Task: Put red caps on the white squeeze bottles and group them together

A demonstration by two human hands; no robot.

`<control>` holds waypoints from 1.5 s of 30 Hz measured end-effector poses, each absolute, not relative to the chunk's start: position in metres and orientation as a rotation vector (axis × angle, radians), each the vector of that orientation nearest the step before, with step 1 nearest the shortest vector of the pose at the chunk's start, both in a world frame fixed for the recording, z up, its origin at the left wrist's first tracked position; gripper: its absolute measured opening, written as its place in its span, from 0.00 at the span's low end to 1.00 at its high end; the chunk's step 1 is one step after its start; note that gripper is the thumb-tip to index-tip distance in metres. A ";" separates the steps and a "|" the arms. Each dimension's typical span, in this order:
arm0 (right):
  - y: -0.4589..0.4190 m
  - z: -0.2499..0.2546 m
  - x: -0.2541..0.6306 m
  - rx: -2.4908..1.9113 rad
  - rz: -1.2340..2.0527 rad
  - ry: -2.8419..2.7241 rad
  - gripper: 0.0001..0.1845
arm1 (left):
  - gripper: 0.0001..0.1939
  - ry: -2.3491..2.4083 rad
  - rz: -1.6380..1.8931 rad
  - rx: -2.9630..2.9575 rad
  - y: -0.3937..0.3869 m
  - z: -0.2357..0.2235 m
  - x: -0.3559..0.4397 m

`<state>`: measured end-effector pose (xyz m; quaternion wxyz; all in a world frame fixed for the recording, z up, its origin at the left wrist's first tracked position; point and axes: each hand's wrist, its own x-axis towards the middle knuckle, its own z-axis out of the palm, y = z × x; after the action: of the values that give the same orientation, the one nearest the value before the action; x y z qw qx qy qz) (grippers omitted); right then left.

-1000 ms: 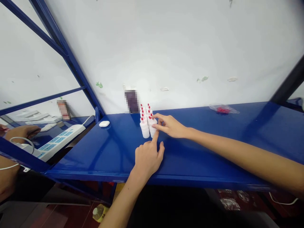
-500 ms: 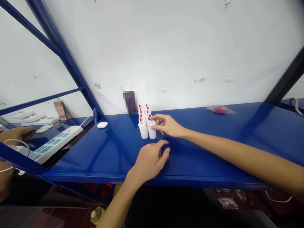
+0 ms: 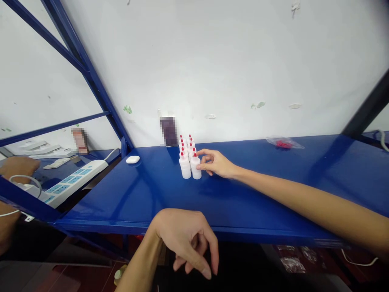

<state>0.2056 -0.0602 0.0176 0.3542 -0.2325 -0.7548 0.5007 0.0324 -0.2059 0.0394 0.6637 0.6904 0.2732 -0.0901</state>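
Two short rows of small white squeeze bottles with red tips stand upright on the blue table [image 3: 146, 194], close together. My right hand [image 3: 217, 163] is at the front right squeeze bottle [image 3: 196, 173], its thumb against the side and its index finger by the red tip. Beside that one stands the front left squeeze bottle [image 3: 185, 169], which no hand touches. My left hand [image 3: 188, 237] hangs over the table's front edge, fingers loosely bent and apart, with nothing in it.
A clear bag of red caps [image 3: 283, 144] lies at the back right. A white earbud case [image 3: 133, 159] sits at the left. Beyond the blue frame are a power strip [image 3: 71, 182] and another person's arm [image 3: 20, 167]. A blurred dark phone-like object [image 3: 169, 130] leans on the wall.
My left hand has drawn back from the front right bottle to the table's front edge, its fingers turning downward. My right hand has stayed at that bottle.
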 end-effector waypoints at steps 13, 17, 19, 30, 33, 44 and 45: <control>-0.051 0.009 0.216 -0.764 1.064 -1.988 0.17 | 0.19 1.538 0.662 1.953 -0.188 0.036 0.008; -0.050 0.003 0.217 -0.805 0.947 -1.851 0.22 | 0.18 1.629 0.700 2.093 -0.180 0.028 0.010; -0.051 0.000 0.216 -0.815 0.929 -1.839 0.22 | 0.18 1.643 0.685 2.124 -0.179 0.027 0.011; -0.056 0.000 0.218 -0.851 0.847 -1.724 0.14 | 0.24 1.806 0.470 2.256 -0.182 0.024 0.015; -0.058 0.000 0.214 -0.844 0.942 -1.734 0.12 | 0.27 1.893 0.375 2.321 -0.183 0.021 0.016; -0.078 -0.001 0.207 -0.723 0.943 -1.950 0.17 | 0.27 1.976 0.252 2.409 -0.185 0.018 0.028; -0.079 -0.001 0.208 -0.722 0.907 -1.973 0.17 | 0.27 1.973 0.238 2.420 -0.185 0.018 0.029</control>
<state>0.2077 -0.0789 -0.0008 0.4137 -0.2874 -0.7849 0.3608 0.0290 -0.1854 0.0180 0.0048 0.7728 0.6300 0.0761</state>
